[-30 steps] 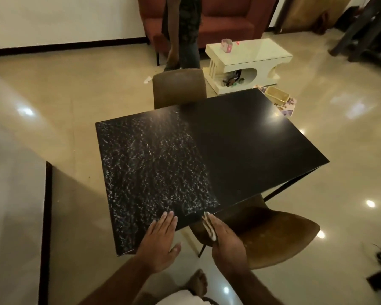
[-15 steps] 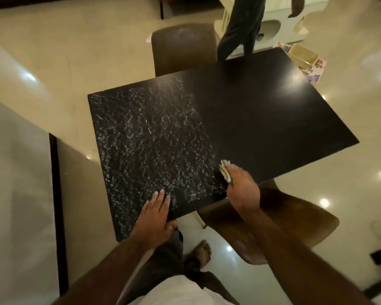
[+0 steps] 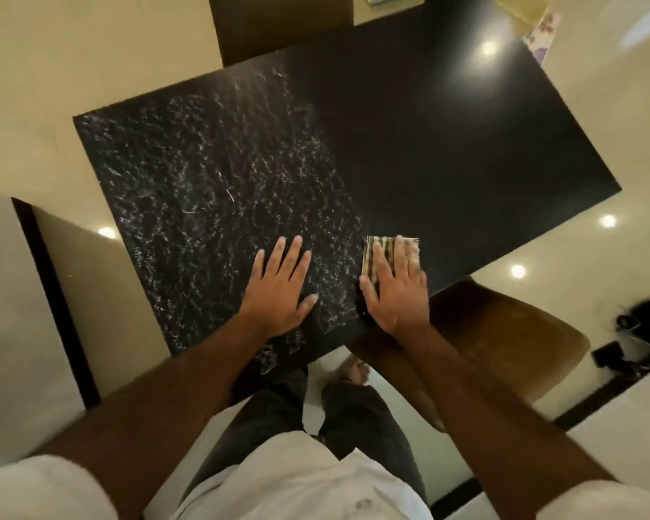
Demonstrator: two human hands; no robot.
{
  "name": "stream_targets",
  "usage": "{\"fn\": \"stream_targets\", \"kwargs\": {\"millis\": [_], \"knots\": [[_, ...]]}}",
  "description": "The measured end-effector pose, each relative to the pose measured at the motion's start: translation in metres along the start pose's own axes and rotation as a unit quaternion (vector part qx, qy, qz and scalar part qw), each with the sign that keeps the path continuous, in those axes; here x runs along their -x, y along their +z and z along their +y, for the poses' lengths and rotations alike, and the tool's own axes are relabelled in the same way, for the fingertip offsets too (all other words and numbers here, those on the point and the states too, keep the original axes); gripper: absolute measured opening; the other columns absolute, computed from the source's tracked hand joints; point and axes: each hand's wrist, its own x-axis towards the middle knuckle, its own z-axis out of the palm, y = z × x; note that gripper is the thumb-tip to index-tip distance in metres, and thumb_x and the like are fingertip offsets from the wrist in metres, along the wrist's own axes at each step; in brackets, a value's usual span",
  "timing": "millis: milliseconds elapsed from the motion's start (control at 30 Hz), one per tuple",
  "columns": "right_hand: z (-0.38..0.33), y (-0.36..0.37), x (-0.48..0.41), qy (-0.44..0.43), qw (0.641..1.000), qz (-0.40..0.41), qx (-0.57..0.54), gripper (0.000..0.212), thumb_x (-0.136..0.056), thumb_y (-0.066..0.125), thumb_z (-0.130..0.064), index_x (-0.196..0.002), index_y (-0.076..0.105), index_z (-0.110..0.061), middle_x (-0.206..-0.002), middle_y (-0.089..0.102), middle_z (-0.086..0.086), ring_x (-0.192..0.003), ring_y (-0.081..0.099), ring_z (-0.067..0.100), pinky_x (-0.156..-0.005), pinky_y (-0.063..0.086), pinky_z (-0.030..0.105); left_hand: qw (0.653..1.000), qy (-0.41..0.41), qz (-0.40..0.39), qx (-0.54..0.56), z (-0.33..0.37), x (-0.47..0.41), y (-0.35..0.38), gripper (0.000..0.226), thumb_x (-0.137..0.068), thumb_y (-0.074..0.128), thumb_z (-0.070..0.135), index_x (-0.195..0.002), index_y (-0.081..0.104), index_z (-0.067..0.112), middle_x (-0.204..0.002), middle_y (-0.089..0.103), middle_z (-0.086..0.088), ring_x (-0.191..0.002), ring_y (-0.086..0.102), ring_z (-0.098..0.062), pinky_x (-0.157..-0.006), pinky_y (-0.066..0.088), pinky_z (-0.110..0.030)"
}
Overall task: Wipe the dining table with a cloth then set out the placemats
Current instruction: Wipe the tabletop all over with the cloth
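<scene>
A black dining table (image 3: 428, 144) fills the view; its left half is covered in white streaky marks, its right half is plain dark. A folded striped cloth (image 3: 374, 255) lies flat near the table's near edge. My right hand (image 3: 396, 287) presses on it with straight fingers. To its left, my left hand (image 3: 280, 287) rests flat on the streaked surface, fingers spread, holding nothing. No placemats are in view.
A brown chair (image 3: 503, 339) is tucked under the near right side, another chair (image 3: 278, 24) stands at the far side. A yellowish tray (image 3: 518, 9) on patterned paper lies on the floor at the far right. Dark items (image 3: 642, 324) sit on the floor at right.
My right hand has laid the cloth flat on the table and now presses on it. My left hand slid further onto the tabletop. The view tilted downward and closer.
</scene>
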Motion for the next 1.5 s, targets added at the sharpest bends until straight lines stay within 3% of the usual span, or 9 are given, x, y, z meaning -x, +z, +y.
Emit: {"fn": "stream_targets", "kwargs": {"millis": [233,400,533,633,800,933,1100,1267,1500], "knots": [[0.003,0.033,0.000,0.027,0.999,0.021,-0.002,0.071,-0.117,0.029,-0.057,-0.179,0.001,-0.034,-0.187,-0.009,0.006,-0.173,-0.009,0.038,-0.137,0.015,0.066,0.998,0.024,0.064,-0.008,0.001,-0.018,0.025,0.089,-0.111,0.025,0.072,-0.179,-0.002,0.020,-0.186,-0.014,-0.008,-0.173,-0.007,-0.036,-0.136,0.008,-0.065],[-0.011,0.047,0.032,0.078,0.996,0.030,-0.019,0.069,-0.117,0.028,-0.054,-0.179,0.010,-0.029,-0.187,0.000,0.010,-0.173,-0.006,0.040,-0.135,0.018,0.068,0.994,0.028,0.106,-0.021,0.002,-0.018,0.030,0.079,-0.116,0.025,0.060,-0.179,0.002,0.019,-0.187,-0.009,-0.008,-0.173,-0.003,-0.036,-0.136,0.009,-0.064],[-0.043,0.053,0.041,0.012,1.000,0.013,-0.014,0.070,-0.116,0.028,-0.053,-0.179,0.011,-0.028,-0.188,-0.002,0.010,-0.173,-0.005,0.041,-0.136,0.017,0.065,0.991,0.017,0.127,-0.028,0.003,-0.014,0.036,0.075,-0.119,0.025,0.054,-0.179,0.002,0.015,-0.187,-0.006,-0.007,-0.173,-0.001,-0.033,-0.137,0.011,-0.062],[-0.028,0.045,0.012,-0.055,0.998,0.017,-0.020,0.069,-0.116,0.032,-0.054,-0.179,0.013,-0.032,-0.188,0.002,0.008,-0.173,0.000,0.040,-0.134,0.022,0.065,0.992,-0.021,0.122,-0.013,0.006,-0.013,0.034,0.079,-0.117,0.024,0.058,-0.178,0.003,0.012,-0.187,-0.007,-0.011,-0.173,-0.002,-0.033,-0.137,0.010,-0.062],[0.019,0.030,-0.024,0.002,0.999,0.042,-0.009,0.068,-0.116,0.029,-0.057,-0.179,0.013,-0.034,-0.187,0.004,0.006,-0.172,0.000,0.042,-0.133,0.024,0.067,0.992,-0.059,0.108,-0.017,0.012,-0.014,0.033,0.081,-0.116,0.021,0.061,-0.178,0.002,0.014,-0.186,-0.011,-0.013,-0.173,-0.005,-0.036,-0.135,0.009,-0.068],[0.009,0.036,0.007,0.025,0.999,0.023,-0.016,0.069,-0.117,0.029,-0.056,-0.179,0.009,-0.033,-0.188,-0.002,0.005,-0.172,-0.005,0.042,-0.135,0.019,0.068,0.993,-0.055,0.107,-0.020,0.010,-0.015,0.034,0.080,-0.116,0.022,0.059,-0.178,0.003,0.013,-0.186,-0.010,-0.013,-0.173,-0.005,-0.036,-0.134,0.008,-0.071],[-0.040,0.050,0.029,-0.056,0.998,-0.013,-0.022,0.071,-0.114,0.035,-0.056,-0.179,0.013,-0.036,-0.188,0.000,0.006,-0.172,-0.006,0.043,-0.133,0.016,0.067,0.992,-0.055,0.111,-0.024,0.011,-0.016,0.034,0.079,-0.116,0.025,0.058,-0.178,0.004,0.012,-0.186,-0.008,-0.013,-0.173,-0.004,-0.036,-0.134,0.008,-0.071],[-0.025,0.039,-0.020,-0.125,0.992,-0.001,-0.022,0.070,-0.115,0.034,-0.057,-0.178,0.013,-0.038,-0.188,0.001,0.003,-0.172,-0.002,0.042,-0.134,0.023,0.066,0.992,-0.053,0.115,-0.026,0.011,-0.015,0.035,0.078,-0.117,0.023,0.058,-0.178,0.003,0.013,-0.186,-0.009,-0.012,-0.173,-0.004,-0.036,-0.134,0.008,-0.070],[0.006,0.034,-0.001,-0.022,1.000,0.005,-0.016,0.069,-0.116,0.030,-0.056,-0.179,0.009,-0.037,-0.188,-0.002,0.005,-0.172,-0.008,0.040,-0.135,0.018,0.068,0.992,-0.059,0.111,-0.017,0.011,-0.014,0.035,0.078,-0.116,0.023,0.057,-0.178,0.003,0.014,-0.186,-0.008,-0.012,-0.173,-0.003,-0.036,-0.134,0.009,-0.070]]}}
